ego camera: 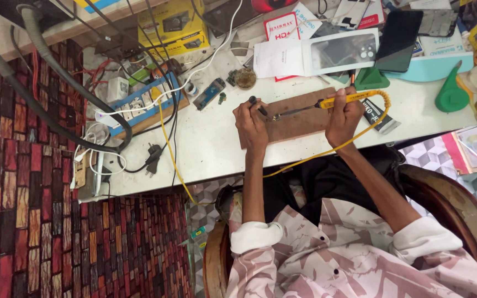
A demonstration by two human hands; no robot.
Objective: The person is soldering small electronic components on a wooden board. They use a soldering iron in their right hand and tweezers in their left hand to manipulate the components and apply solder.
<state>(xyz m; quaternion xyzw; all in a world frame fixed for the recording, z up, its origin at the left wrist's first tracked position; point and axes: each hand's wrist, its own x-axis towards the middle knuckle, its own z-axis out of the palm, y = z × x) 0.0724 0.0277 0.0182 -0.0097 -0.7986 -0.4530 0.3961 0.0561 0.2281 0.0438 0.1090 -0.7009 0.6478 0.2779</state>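
Head view: person working at a cluttered white bench (211, 149).
Tool: yellow-handled soldering iron (327, 103) lying nearly level over brown wooden board (299, 118), tip pointing left.
Right hand (344, 115): gripping the handle, fingers wrapping closed.
Left hand (251, 122): pinching a small dark part (256, 105) beside the tip.

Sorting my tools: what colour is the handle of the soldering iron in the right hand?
Yellow, with a matching yellow cord; the head view shows the soldering iron handle best.

Blue-and-white power strip (149, 102) well left of hands, cables tangled over it. Black plug (153, 157) lower left. Small blue circuit board (208, 94) just up-left. Green cone-shaped stand (451, 92) far right. Black phone (397, 40) above right, clear phone case (340, 51) beside it. Yellow box (173, 24) top left.
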